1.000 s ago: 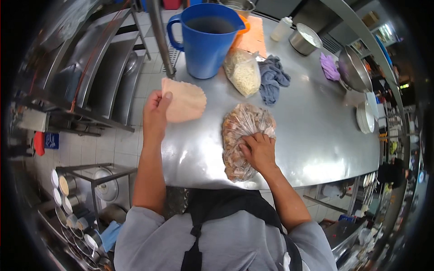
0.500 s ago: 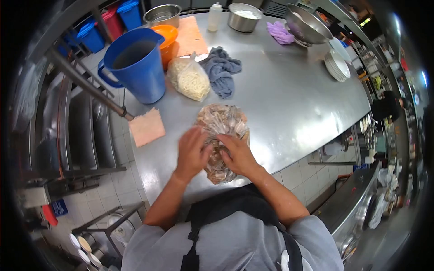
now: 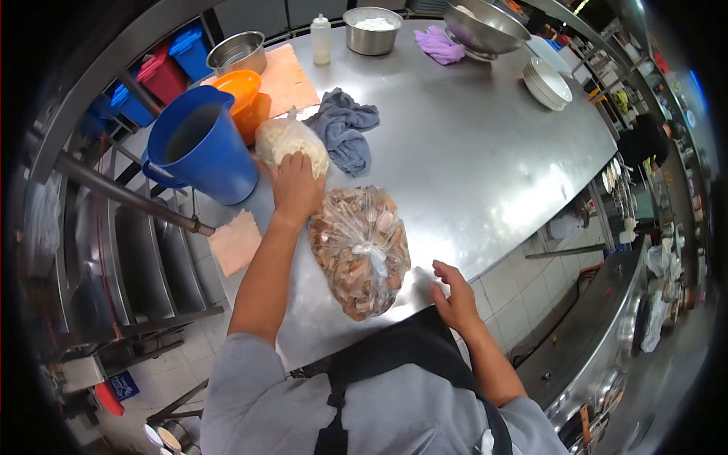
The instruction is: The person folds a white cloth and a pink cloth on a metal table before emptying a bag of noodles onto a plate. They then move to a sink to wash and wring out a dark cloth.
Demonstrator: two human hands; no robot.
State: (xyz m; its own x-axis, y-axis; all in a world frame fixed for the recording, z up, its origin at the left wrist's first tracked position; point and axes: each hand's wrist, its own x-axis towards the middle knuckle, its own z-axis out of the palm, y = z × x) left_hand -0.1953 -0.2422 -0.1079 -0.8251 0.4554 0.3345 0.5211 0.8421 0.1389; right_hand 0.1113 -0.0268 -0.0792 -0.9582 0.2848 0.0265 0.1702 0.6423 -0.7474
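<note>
A tied clear plastic bag of brown, chunky food pieces (image 3: 353, 277) lies on the steel table in front of me, its knot facing up. My left hand (image 3: 297, 186) reaches past it, fingers bent over the near side of a clear bag of pale strips (image 3: 284, 140); the fingertips press into that bag. Off the right side of the brown-filled bag, by the table's front edge, my right hand (image 3: 457, 299) is held with thumb and fingers apart and nothing in it.
On the steel table (image 3: 485, 152) a blue pitcher (image 3: 208, 155), an orange container (image 3: 246, 98) and a grey-blue cloth (image 3: 345, 129) surround the pale bag. Farther back are a squeeze bottle (image 3: 321, 42), a pot of white powder (image 3: 373, 34), a purple cloth (image 3: 438, 45) and stacked plates (image 3: 546, 85).
Both hands have left the brown-filled bag, whose tied knot now shows. My left hand went forward onto the pale bag; my right drew back to the right. The view shifted slightly.
</note>
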